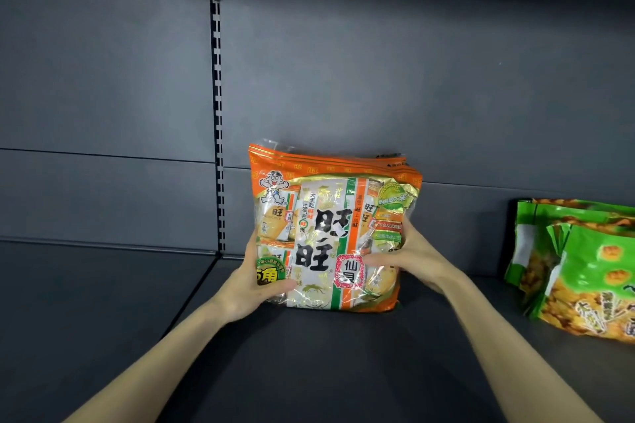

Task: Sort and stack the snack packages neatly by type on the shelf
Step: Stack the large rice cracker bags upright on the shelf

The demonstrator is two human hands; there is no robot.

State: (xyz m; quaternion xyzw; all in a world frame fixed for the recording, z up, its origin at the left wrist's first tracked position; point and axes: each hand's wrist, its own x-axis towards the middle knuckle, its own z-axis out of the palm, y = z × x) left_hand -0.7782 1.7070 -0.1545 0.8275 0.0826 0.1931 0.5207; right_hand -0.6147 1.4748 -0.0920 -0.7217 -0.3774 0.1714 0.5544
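Note:
An orange rice-cracker bag with black characters stands upright on the dark shelf, near the back panel. At least one more like it stands right behind. My left hand grips its lower left edge, thumb across the front. My right hand grips its right side, thumb on the front. Green snack bags lean in a row at the far right of the shelf.
The shelf's grey back panel rises behind the bags. A slotted upright divides this bay from the one on the left. Bare shelf shows between the orange bag and the green bags.

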